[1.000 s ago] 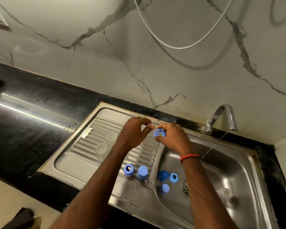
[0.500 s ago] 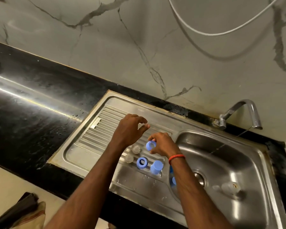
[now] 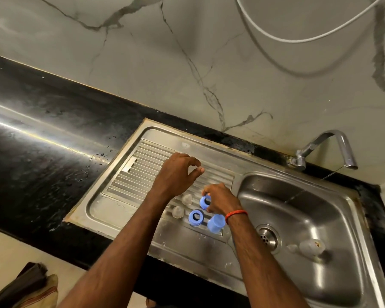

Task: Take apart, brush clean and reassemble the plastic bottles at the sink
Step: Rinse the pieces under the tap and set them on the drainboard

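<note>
Fingers (image 3: 209, 191) of right hand (image 3: 221, 200) pinch a small blue plastic screw ring (image 3: 205, 201) low over the ribbed steel drainboard (image 3: 129, 181); can't tell if it touches the metal. Left hand (image 3: 176, 176) hovers at 11 o'clock from that ring, fingers loosely curled, holding nothing. 2nd blue ring (image 3: 196, 217) lies just beside at 7 o'clock, blue plastic cap (image 3: 215, 223) at 5 o'clock, two clear teats (image 3: 187, 199) approx 9 o'clock. Clear bottle body (image 3: 309, 246) lies in the steel basin (image 3: 320, 203) at 4 o'clock, near the drain (image 3: 267, 237).
</note>
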`<state>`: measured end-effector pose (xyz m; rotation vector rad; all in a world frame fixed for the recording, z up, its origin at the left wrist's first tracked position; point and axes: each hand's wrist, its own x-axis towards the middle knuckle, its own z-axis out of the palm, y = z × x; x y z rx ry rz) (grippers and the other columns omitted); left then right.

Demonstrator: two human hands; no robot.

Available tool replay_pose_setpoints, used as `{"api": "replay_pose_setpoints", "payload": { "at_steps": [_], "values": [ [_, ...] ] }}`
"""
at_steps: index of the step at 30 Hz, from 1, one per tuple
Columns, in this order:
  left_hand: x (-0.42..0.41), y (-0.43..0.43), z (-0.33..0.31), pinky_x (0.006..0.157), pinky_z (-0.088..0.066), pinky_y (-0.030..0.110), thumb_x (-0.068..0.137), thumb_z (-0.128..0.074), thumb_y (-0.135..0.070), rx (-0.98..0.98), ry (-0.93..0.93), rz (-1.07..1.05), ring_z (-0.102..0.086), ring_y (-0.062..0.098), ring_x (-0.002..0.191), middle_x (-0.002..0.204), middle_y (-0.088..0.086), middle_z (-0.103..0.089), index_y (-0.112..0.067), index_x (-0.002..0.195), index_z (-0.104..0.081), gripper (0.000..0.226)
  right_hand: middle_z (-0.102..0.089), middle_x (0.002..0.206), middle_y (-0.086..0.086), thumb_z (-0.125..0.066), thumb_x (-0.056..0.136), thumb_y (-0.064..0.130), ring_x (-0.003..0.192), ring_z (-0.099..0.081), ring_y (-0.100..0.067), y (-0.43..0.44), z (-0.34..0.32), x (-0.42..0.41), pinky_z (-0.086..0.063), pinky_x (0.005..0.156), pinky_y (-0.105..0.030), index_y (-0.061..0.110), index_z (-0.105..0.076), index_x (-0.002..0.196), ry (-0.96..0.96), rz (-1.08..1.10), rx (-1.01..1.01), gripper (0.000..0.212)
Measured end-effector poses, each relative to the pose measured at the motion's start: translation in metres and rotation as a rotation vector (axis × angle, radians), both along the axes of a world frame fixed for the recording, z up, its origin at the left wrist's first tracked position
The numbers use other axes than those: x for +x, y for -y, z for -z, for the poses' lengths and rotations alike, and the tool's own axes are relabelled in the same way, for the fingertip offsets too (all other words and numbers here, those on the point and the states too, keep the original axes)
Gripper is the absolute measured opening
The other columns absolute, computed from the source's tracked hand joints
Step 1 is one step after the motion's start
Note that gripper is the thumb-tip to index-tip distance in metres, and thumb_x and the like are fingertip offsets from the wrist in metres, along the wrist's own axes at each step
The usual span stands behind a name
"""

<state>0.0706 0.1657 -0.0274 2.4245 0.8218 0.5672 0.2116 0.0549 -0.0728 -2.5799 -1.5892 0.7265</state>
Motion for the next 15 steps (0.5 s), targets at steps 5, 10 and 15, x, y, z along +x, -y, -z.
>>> {"api": "replay_pose_setpoints", "payload": {
  "at_steps": [5, 10, 15],
  "values": [
    [0.004, 0.002, -0.001, 0.090, -0.051, 0.038, 0.098, -0.060, -0.046, 0.004, -0.010, 0.011, -0.059, 0.017, 0.107, 0.113, 0.001, -0.071, -0.020, 0.116, -0.072, 0.034, -0.068, 0.123, -0.006, -0.084, 0.077, 0.010, 0.106, -0.067, -0.020, 0.000, 0.002, -0.001, -0.055, 0.092, -0.033, 0.021, -0.062, 0.127, -0.027, -0.014, -0.014, 0.056],
    [0.015, 0.007, -0.002, 0.086, -0.043, 0.027, 0.097, -0.062, -0.044, 0.018, -0.016, 0.026, -0.059, 0.018, 0.108, 0.115, 0.003, -0.072, -0.018, 0.119, -0.071, 0.035, -0.063, 0.131, -0.001, -0.086, 0.075, 0.016, 0.116, -0.062, -0.020, 0.005, -0.015, 0.008, -0.052, 0.097, -0.040, 0.029, -0.057, 0.134, -0.001, 0.011, 0.021, 0.067],
    [0.041, 0.015, -0.013, 0.091, -0.041, 0.028, 0.096, -0.064, -0.042, 0.030, 0.009, 0.071, -0.058, 0.019, 0.113, 0.119, 0.003, -0.071, -0.018, 0.123, -0.070, 0.036, -0.062, 0.132, 0.000, -0.079, 0.083, 0.032, 0.118, -0.059, -0.019, 0.017, -0.051, 0.030, -0.049, 0.097, -0.036, 0.029, -0.058, 0.131, 0.052, 0.106, 0.126, 0.053]
  ]
}}
